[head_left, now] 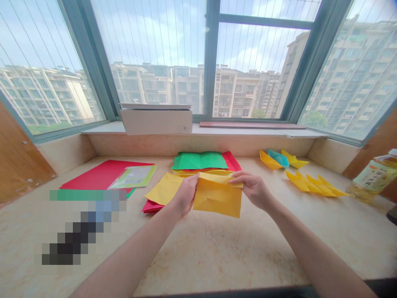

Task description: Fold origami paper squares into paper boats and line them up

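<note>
A creased sheet of yellow paper (217, 199) is held up between both hands, its top edge folded over. My left hand (185, 194) pinches it at the upper left corner. At the upper right, my right hand (252, 188) grips the same sheet between thumb and fingers. Behind and to the left lies another yellow sheet (164, 189) on top of red paper (152, 207). Farther back, a creased green sheet (201, 160) rests over red and yellow ones.
Folded paper boats, one a blue boat (278, 158) and several yellow boats (313, 183), stand on the right. A bottle (376, 171) is at the far right. Red sheets (96, 174) and a clear packet (135, 176) lie left. A white box (156, 120) sits on the windowsill.
</note>
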The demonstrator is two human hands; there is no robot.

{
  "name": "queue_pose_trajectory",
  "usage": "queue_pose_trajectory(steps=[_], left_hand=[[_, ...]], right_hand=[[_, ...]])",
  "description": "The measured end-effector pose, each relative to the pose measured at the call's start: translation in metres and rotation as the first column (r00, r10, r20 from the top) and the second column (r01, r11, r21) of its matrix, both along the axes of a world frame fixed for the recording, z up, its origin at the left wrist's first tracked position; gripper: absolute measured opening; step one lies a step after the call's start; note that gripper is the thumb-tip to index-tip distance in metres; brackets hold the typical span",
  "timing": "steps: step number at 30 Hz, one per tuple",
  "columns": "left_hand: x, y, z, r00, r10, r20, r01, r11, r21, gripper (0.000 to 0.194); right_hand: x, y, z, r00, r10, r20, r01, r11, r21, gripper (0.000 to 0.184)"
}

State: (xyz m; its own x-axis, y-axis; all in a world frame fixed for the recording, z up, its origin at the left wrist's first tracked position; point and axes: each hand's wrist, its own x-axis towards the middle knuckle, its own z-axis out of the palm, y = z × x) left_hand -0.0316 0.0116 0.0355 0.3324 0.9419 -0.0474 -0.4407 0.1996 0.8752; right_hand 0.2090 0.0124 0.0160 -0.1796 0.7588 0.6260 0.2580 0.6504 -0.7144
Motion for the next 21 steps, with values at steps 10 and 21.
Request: queue_pose_trajectory(steps=[10,21], left_hand=[[-0.001,0.002,-0.011,0.986,0.020,-0.168,-0.001,0.994,0.113,0.037],[-0.003,0.001,-0.007,0.915,0.187,-0.356,-0.058,0.938,0.343,0.032]], right_hand=[[-0.003,-0.006,0.004,0.976,-0.071,0.205,0.035,0.984,0.174,0.033],[0.005,-0.008,0.012,0.986,0.137,-0.092,-0.159,0.936,-0.314,0.040]])
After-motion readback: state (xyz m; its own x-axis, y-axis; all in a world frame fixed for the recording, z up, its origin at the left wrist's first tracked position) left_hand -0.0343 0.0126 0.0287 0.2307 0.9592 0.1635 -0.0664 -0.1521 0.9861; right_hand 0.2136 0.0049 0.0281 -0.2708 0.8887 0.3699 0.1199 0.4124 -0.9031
